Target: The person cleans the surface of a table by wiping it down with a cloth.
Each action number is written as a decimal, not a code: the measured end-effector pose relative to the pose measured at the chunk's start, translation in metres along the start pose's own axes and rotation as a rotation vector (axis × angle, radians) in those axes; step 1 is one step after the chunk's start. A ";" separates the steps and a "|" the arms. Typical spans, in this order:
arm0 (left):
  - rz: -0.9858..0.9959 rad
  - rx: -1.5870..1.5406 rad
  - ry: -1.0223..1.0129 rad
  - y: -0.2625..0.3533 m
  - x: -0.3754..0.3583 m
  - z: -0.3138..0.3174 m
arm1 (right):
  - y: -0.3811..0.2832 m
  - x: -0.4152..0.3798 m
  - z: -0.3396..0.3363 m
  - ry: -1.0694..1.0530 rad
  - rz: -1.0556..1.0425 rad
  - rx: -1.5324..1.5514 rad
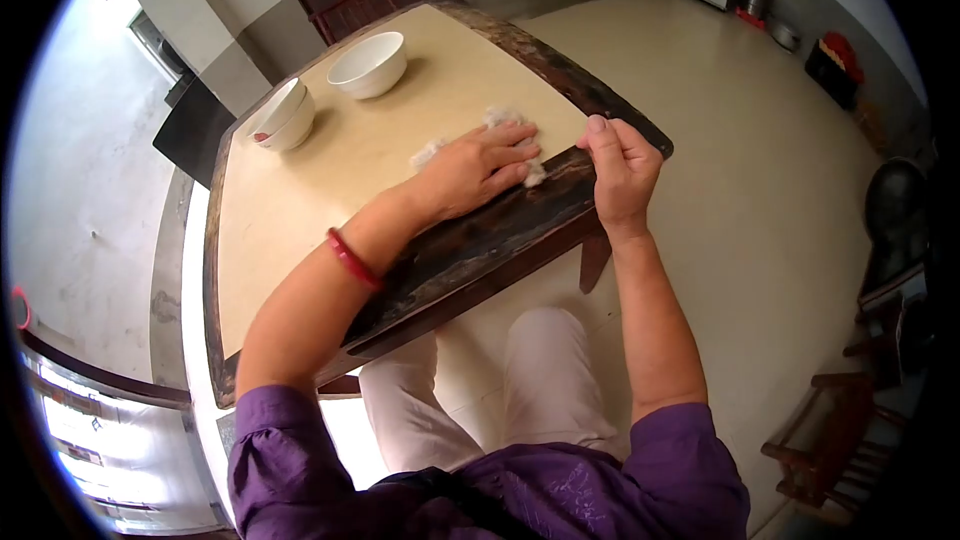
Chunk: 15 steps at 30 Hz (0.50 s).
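My left hand [478,168] lies flat on a white crumpled cloth [503,120], pressing it against the table top near the dark wooden front rim [500,235]. A red bangle sits on that wrist. My right hand [620,165] rests at the table's right front edge, fingers curled and thumb up on the rim, holding nothing that I can see. The cloth shows only at the fingertips and beside the hand.
Two white bowls stand at the far side of the table: one [368,64] near the middle, another [284,116] at the left with something red inside. A dark wooden chair [835,430] stands at the right. Pots and a white cabinet line the far wall.
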<state>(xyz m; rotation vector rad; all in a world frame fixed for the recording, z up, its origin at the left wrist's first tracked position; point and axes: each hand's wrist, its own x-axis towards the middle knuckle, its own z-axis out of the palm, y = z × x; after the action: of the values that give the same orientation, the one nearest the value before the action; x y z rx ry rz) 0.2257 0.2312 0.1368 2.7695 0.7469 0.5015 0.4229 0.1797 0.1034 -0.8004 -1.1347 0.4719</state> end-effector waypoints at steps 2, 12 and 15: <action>0.011 -0.007 -0.011 0.000 -0.010 -0.002 | -0.004 0.000 0.002 0.006 -0.039 -0.016; -0.074 -0.022 -0.056 0.011 0.014 -0.005 | 0.000 0.000 0.002 0.012 -0.097 -0.026; -0.060 -0.015 -0.076 0.010 -0.004 -0.011 | -0.001 0.001 0.001 0.007 -0.091 -0.025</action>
<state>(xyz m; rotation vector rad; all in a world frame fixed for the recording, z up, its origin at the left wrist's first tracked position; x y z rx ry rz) 0.2223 0.2225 0.1490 2.7270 0.8021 0.3867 0.4225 0.1799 0.1050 -0.7684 -1.1674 0.3794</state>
